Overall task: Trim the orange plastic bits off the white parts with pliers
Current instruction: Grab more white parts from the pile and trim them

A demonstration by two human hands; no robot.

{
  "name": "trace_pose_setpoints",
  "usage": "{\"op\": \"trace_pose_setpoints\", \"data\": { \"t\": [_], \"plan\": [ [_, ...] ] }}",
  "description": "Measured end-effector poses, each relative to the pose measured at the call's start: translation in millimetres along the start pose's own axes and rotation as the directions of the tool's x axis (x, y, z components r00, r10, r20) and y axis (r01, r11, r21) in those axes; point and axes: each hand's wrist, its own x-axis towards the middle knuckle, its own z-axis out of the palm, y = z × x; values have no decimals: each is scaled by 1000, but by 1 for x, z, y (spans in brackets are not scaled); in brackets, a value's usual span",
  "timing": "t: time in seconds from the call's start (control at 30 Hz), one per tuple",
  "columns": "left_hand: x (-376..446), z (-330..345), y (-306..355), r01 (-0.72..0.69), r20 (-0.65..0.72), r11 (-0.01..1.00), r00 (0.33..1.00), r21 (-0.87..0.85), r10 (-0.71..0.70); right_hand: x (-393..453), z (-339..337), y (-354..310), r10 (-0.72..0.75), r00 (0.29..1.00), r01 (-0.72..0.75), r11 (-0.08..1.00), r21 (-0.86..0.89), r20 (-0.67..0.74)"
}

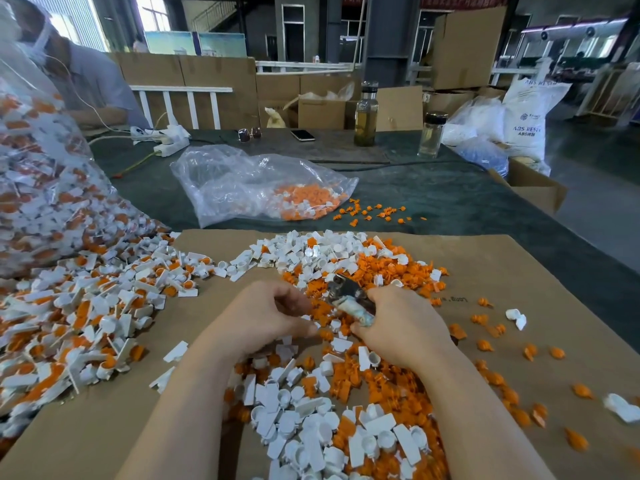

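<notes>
Pliers point(346, 295) in the right hand point(398, 327) grip — left hand point(266, 317) just beside, fingers curled, contents unclear.

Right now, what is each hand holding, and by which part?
Right hand grips the pliers by their wrapped handles. Left hand has curled fingers; any held part cannot be told.

Daylit warehouse point(346, 29), stacked cardboard boxes point(464, 50)

Both hands over the cardboard sheet point(502, 271): right hand point(398, 327) gripping the pliers point(349, 296), left hand point(266, 313) curled just beside them. Trimmed white parts point(311, 420) and orange bits point(377, 271) heaped on it; untrimmed pile point(86, 317) at its left edge.
</notes>
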Motion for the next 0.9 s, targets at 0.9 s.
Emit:
{"op": "trace_pose_setpoints", "data": {
  "t": [0.9],
  "plan": [
    [-5,23,32,-94,-297,769,946,-633,-129,-1,-6,-11,84,944,109,831,546,-318]
  ]
}}
